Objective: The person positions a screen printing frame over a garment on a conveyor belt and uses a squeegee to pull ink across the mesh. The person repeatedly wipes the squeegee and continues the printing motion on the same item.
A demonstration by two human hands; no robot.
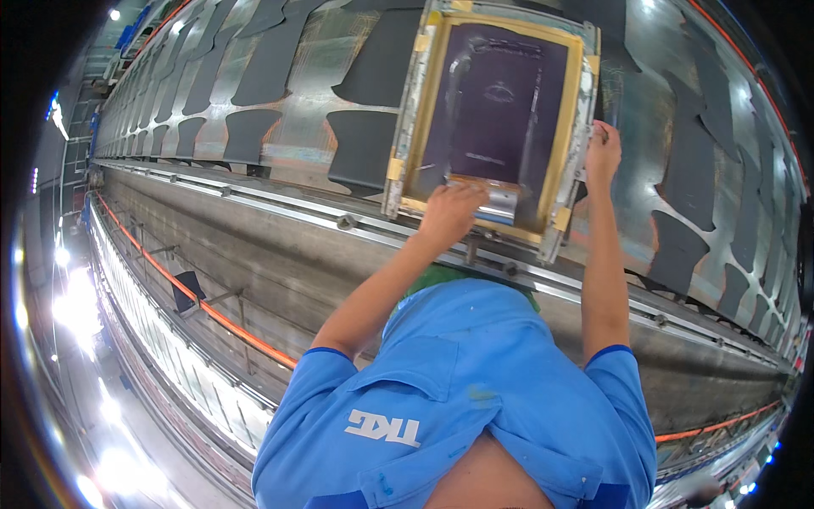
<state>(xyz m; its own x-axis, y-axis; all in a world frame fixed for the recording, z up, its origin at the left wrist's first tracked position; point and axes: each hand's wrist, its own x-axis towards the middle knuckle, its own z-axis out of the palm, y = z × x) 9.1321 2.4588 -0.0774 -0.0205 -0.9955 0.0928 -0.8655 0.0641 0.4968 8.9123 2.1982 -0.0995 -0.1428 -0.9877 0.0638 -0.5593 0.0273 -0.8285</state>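
A screen-printing frame (581,110) with tape-edged borders and a dark purple mesh (495,93) lies over the long table in front of me. My left hand (451,214) is closed around a squeegee (500,205) at the near end of the mesh. Part of the squeegee's handle is hidden under my fingers. At the frame's right side, my right hand (603,153) grips the outer rail with bent fingers. Dark grey cut fabric pieces (360,148) lie flat on the table to both sides of the frame.
A metal rail (297,209) with knobs runs along the table's near edge, between me and the frame. Behind on the left stretches an orange pipe (229,322), with a dark fabric piece (187,290) hanging beside it. More fabric pieces (691,110) lie at the right.
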